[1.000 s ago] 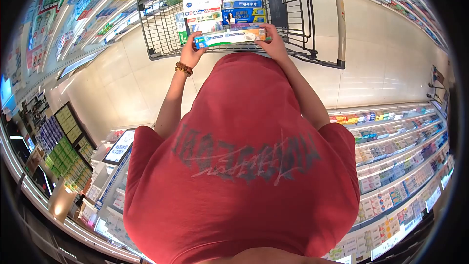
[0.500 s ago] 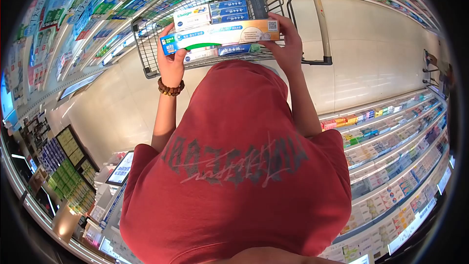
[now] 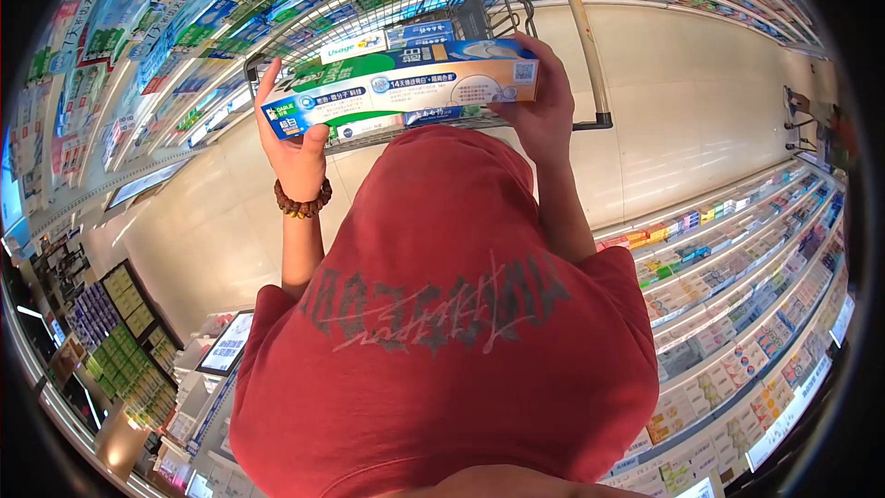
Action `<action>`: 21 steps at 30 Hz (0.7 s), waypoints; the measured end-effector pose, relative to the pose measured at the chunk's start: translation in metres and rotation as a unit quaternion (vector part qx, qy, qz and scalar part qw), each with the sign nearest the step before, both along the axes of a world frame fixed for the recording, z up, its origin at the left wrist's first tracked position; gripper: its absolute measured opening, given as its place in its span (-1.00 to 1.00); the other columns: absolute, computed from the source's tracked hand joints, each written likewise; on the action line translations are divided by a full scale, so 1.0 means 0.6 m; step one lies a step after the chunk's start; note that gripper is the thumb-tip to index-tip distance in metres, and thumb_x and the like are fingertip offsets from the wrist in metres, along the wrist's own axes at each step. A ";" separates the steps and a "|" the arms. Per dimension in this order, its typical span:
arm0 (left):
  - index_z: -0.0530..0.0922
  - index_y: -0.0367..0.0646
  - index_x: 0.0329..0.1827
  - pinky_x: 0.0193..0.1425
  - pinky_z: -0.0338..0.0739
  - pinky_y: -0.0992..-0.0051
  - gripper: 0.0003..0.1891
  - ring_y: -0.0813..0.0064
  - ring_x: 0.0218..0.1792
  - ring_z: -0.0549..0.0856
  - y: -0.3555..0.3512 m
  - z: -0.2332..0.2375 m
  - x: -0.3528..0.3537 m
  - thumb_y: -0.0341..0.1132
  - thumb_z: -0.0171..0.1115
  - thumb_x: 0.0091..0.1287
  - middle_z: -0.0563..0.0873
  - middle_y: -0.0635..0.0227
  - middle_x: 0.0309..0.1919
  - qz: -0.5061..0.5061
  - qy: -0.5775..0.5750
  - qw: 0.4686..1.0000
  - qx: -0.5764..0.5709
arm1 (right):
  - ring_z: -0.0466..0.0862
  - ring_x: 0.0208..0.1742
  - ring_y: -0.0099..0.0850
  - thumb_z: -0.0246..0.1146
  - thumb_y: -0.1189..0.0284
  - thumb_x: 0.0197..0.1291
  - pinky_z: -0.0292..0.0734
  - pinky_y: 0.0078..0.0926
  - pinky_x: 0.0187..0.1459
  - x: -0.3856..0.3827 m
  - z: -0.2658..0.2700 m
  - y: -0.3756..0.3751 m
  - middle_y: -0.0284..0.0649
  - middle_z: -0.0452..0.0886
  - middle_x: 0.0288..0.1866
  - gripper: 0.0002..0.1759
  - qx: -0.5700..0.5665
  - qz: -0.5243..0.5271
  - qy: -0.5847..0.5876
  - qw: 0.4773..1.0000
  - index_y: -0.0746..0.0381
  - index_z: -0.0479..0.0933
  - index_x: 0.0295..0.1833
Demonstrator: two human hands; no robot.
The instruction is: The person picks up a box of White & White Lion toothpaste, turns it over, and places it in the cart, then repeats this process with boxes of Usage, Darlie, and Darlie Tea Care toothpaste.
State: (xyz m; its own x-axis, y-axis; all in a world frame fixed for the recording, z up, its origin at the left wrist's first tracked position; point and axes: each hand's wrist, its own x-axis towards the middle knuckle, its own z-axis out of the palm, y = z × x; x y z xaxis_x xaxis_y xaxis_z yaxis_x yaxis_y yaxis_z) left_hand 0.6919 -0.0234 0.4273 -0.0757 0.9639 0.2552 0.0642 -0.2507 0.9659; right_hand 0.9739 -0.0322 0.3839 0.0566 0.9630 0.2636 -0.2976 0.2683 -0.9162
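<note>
A long toothpaste box, white, blue and orange with a green swoosh and the word DARLIE, is held up level between my hands. My left hand, with a brown bead bracelet at the wrist, grips its left end, thumb underneath and a finger pointing up. My right hand is closed round the right end. Below and behind the box, in the wire shopping cart, lie a white Usage box and blue boxes, partly hidden by the held box.
Stocked shelves of boxed goods rise on the left, and more shelves stand on the right. The cart's handle is at the right. Pale floor tiles run between the shelves. A sign stands at lower left.
The toothpaste box has tipped so that its top face and larger print show. My left hand has moved a little left and down, and the box looks bigger, nearer to me.
</note>
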 end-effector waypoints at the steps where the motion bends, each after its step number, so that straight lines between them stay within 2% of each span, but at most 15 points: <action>1: 0.11 -0.27 0.56 0.22 0.55 0.42 0.12 0.42 0.17 0.58 0.002 0.005 0.004 0.00 0.63 0.05 0.49 0.19 0.26 -0.006 -0.036 0.999 -0.001 | 0.55 0.28 -0.33 0.47 0.72 -0.05 0.63 -0.35 0.15 0.000 0.009 -0.001 -0.13 0.32 0.44 -0.05 -0.015 0.017 0.034 0.999 0.27 0.21 0.49; 4: 0.07 -0.23 0.58 0.24 0.54 0.38 0.14 0.37 0.22 0.54 0.004 -0.001 -0.006 -0.20 0.68 0.01 0.44 0.17 0.31 0.020 0.074 0.996 0.053 | 0.49 0.35 -0.29 0.50 0.65 -0.03 0.63 -0.32 0.15 0.004 0.015 0.009 -0.11 0.22 0.54 0.03 0.001 0.070 0.118 0.990 0.25 0.11 0.55; 5: 0.07 -0.21 0.59 0.26 0.54 0.35 0.14 0.35 0.25 0.53 0.000 0.000 -0.008 -0.39 0.68 -0.04 0.43 0.14 0.32 0.000 0.046 0.998 0.036 | 0.47 0.37 -0.28 0.50 0.62 -0.03 0.63 -0.31 0.16 0.005 0.015 0.011 -0.11 0.18 0.57 0.06 0.015 0.088 0.143 0.986 0.24 0.07 0.56; 8: 0.08 -0.22 0.57 0.27 0.54 0.32 0.11 0.32 0.24 0.54 -0.005 -0.002 -0.011 -0.49 0.64 -0.05 0.44 0.11 0.31 -0.013 0.063 0.996 0.054 | 0.44 0.40 -0.30 0.50 0.50 0.06 0.58 -0.32 0.23 -0.001 0.024 0.014 -0.11 0.17 0.57 0.03 0.014 0.061 0.105 0.992 0.22 0.05 0.58; 9: 0.08 -0.23 0.57 0.28 0.55 0.31 0.12 0.31 0.24 0.55 -0.005 0.003 -0.013 -0.54 0.62 -0.07 0.45 0.08 0.29 -0.019 0.110 0.991 0.078 | 0.44 0.40 -0.31 0.49 0.47 0.08 0.55 -0.32 0.26 -0.001 0.024 0.018 -0.12 0.18 0.57 0.02 0.025 0.053 0.078 0.995 0.22 0.04 0.58; 10: 0.14 -0.22 0.53 0.26 0.56 0.30 0.04 0.27 0.24 0.55 -0.010 0.002 -0.014 -0.52 0.60 -0.03 0.47 0.06 0.28 -0.007 0.119 0.990 0.079 | 0.43 0.40 -0.32 0.49 0.43 0.11 0.53 -0.32 0.28 0.002 0.022 0.022 -0.12 0.19 0.57 0.02 0.036 0.046 0.051 0.997 0.22 0.04 0.58; 11: 0.19 -0.22 0.48 0.29 0.52 0.28 -0.02 0.24 0.24 0.55 -0.005 -0.001 -0.019 -0.50 0.61 -0.03 0.48 0.04 0.27 -0.008 0.163 0.976 0.146 | 0.43 0.40 -0.34 0.48 0.39 0.13 0.50 -0.32 0.31 0.002 0.020 0.027 -0.13 0.20 0.57 0.01 0.047 0.038 0.024 0.998 0.22 0.03 0.59; 13: 0.28 -0.18 0.29 0.31 0.47 0.21 -0.18 0.15 0.21 0.57 -0.001 0.002 -0.030 -0.43 0.62 -0.01 0.50 -0.02 0.25 -0.007 0.270 0.926 0.265 | 0.43 0.40 -0.36 0.47 0.33 0.15 0.48 -0.34 0.33 -0.002 0.010 0.028 -0.12 0.22 0.56 0.01 0.017 0.033 0.074 0.997 0.22 0.02 0.59; 14: 0.28 -0.13 0.19 0.24 0.54 0.23 -0.27 0.11 0.16 0.61 -0.006 -0.001 -0.036 -0.44 0.60 0.03 0.52 -0.02 0.19 0.009 0.316 0.893 0.320 | 0.42 0.40 -0.38 0.47 0.29 0.16 0.47 -0.35 0.34 -0.003 0.007 0.027 -0.12 0.23 0.55 0.01 0.002 0.029 0.098 0.995 0.21 0.01 0.60; 16: 0.26 -0.12 0.11 0.10 0.67 0.28 -0.34 0.11 0.11 0.63 -0.004 -0.014 -0.026 -0.51 0.55 0.06 0.50 -0.02 0.15 0.058 0.333 0.842 0.420 | 0.45 0.38 -0.36 0.48 0.30 0.14 0.51 -0.35 0.31 -0.005 0.012 0.024 -0.07 0.31 0.48 0.00 -0.004 0.043 0.125 0.991 0.23 0.06 0.58; 18: 0.25 -0.12 0.09 -0.01 0.74 0.29 -0.43 0.07 0.04 0.67 0.004 -0.023 -0.018 -0.52 0.46 0.16 0.48 -0.02 0.13 0.081 0.316 0.833 0.447 | 0.47 0.35 -0.35 0.48 0.34 0.13 0.53 -0.35 0.29 -0.004 0.016 0.020 -0.04 0.35 0.44 -0.02 -0.031 0.067 0.139 0.988 0.24 0.10 0.57; 21: 0.23 -0.12 0.10 -0.12 0.81 0.26 -0.55 -0.02 -0.07 0.72 0.013 -0.034 -0.020 -0.53 0.31 0.29 0.44 -0.04 0.15 0.078 0.272 0.838 0.467 | 0.52 0.34 -0.26 0.47 0.46 0.09 0.58 -0.30 0.26 -0.004 0.004 0.024 -0.02 0.41 0.39 -0.07 -0.010 0.078 0.144 0.986 0.27 0.15 0.54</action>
